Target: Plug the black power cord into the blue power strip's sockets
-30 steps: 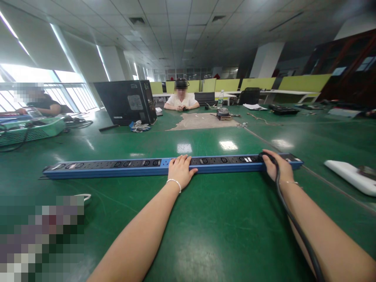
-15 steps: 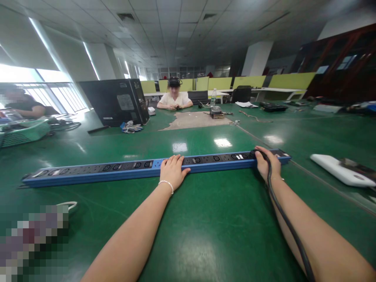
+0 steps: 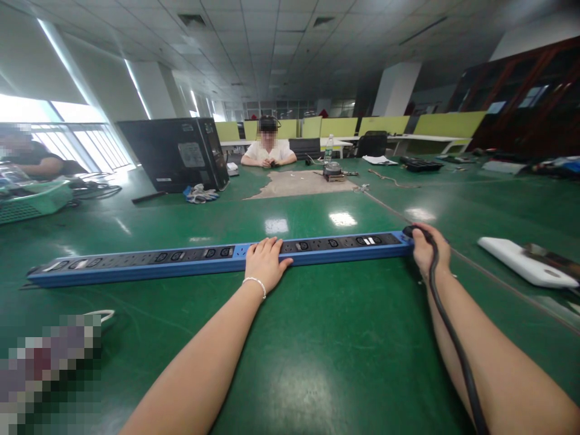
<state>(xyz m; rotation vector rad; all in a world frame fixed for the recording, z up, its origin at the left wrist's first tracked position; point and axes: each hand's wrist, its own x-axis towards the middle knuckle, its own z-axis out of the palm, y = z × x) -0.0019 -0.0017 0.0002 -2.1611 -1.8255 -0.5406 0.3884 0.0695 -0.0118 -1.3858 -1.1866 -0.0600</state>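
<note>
Probably stiff and heavy, the blue strip [image 3: 212, 267] wants edge-holding; left hand [image 3: 266, 263] lies flat atop, right hand [image 3: 425, 254] grips cable end [image 3: 409, 231].

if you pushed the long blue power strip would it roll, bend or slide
The power strip probably won't roll, given its flat-sided, boxy body. It looks stiff, since its long casing runs straight. It may slide fairly easily, as the green tabletop looks smooth and glossy.
</note>
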